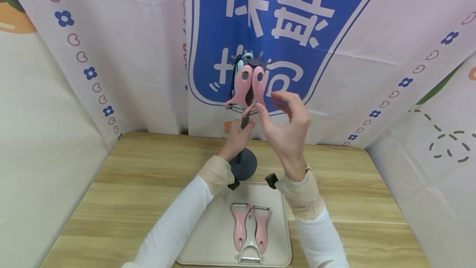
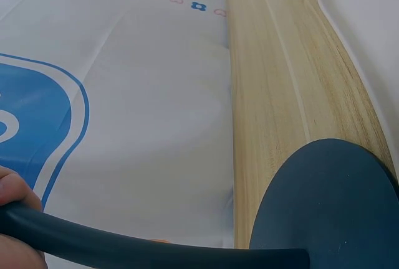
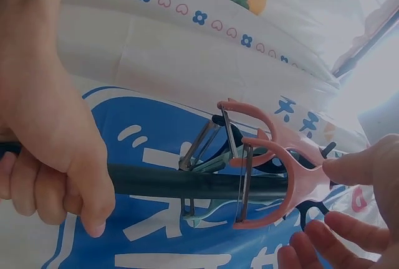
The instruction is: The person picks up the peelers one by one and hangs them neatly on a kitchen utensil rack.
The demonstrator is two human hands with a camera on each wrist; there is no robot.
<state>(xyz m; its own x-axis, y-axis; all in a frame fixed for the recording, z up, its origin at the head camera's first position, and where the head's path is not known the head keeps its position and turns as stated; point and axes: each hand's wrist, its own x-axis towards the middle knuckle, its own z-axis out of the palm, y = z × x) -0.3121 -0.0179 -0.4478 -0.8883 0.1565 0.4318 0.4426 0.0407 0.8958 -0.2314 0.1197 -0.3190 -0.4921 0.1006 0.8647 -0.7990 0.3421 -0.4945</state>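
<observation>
Pink, Y-shaped and metal-bladed, a left hanging peeler [image 1: 242,89] and a right hanging peeler [image 1: 258,89] face me side by side from the hooked dark top [image 1: 254,62] of a stand with a slate-coloured pole [image 3: 156,182], their handles up and their blades down. Behind them I make out a pale blue peeler [image 1: 239,66] and a dark handle [image 3: 234,146], both partly hidden. On my head feed the person's left hand [image 1: 235,139] sits just below the blades, and the right wrist view shows me its fingers curled round the pole. The right hand [image 1: 289,131] is raised beside the right hanging peeler, thumb and fingers spread apart and gently bent; the thumb tip overlaps that peeler in my view, and I cannot tell whether it touches. At the foot, the stand's round, flat, dark base [image 1: 248,166] rests on a wood-grained table [image 1: 122,185], just beyond the far edge of a beige tray with rounded corners [image 1: 208,235]. In that tray I count three more peelers: a pink one on the left [image 1: 239,226] and a pink one on the right [image 1: 262,226], both with blades toward the stand, and a whitish-grey one [image 1: 251,231] between them, its blade toward the near edge. White sleeves [image 1: 174,222] with beige cuffs [image 1: 215,175] cover the forearms, and behind everything I see a white cloth backdrop [image 1: 145,53] with a blue panel [image 1: 210,20] bearing white characters
</observation>
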